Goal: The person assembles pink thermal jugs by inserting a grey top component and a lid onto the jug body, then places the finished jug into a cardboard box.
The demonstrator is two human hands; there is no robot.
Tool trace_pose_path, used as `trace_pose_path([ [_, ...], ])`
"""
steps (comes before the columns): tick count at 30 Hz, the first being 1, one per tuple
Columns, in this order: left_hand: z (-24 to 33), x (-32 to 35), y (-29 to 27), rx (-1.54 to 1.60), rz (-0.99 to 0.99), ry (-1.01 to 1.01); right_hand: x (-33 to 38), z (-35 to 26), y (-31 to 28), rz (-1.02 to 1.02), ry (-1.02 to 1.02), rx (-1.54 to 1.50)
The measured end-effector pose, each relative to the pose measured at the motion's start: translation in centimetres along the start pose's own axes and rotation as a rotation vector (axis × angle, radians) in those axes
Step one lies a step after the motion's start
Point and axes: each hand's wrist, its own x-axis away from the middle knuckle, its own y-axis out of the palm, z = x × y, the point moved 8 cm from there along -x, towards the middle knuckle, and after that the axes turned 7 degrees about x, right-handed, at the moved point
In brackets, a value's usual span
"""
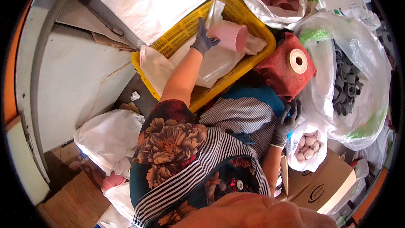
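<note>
Around the yellow basket [247,19], which is serving as your landmark, everything else is crowding in. Right of the basket, the big clear sack [371,101] is bulging with dark grey ring-shaped parts [346,85]. Beyond the basket's far right corner, another clear bag [270,6] is holding more pink tubes. Left of the basket, a white sheet is lying over the grey bench [76,84]. Just off the basket's right rim, a red felt-like block [280,69] is carrying a cream roll [298,61] on its face. Well below the basket, near your lap, a small clear bag [307,148] of pale round pieces is sitting on a cardboard box [327,183].

Inside the basket, your gloved left hand [203,39] is pressing against the closed end of a pink tube [231,35], fingers curled onto it, while the tube is lying on crumpled clear plastic bags [211,65]. Your gloved right hand [286,122] is hanging below the basket beside the small bag, fingers loosely bent; I cannot tell whether it is pinching anything.

You seem to be setting or picking that pink tube in the basket. A next move is likely calling for a firm wrap around the tube and a clean lift clear of the slippery plastic.
</note>
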Motion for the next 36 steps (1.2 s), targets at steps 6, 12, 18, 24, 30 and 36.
trace_pose_path([
  [6, -5.7, -3.5, 0.0, -1.162, 0.068, 0.21, -0.2, 0.0, 0.4, -0.055, 0.003, 0.07],
  [12, -7.1, -2.9, -1.0, -1.571, 0.272, 0.277, -0.4, -0.1, 0.6, -0.118, -0.001, 0.066],
  [18, 1.1, 8.4, 3.1, -0.399, -0.088, 0.225, -0.7, -2.7, -1.2, -0.07, -0.063, 0.036],
  [24, 3.0, 23.1, 13.3, -0.434, -0.136, 0.101, -2.2, -7.5, -0.3, -0.229, 0.018, -0.272],
  [30, -1.1, 32.1, 23.0, -0.948, -0.765, 0.856, -2.7, -8.0, 1.2, -0.578, 0.773, -1.785],
  [36, -7.3, 38.3, 24.1, -1.425, -1.374, 1.344, -2.6, -2.9, -8.0, -0.375, 0.317, -1.296],
])
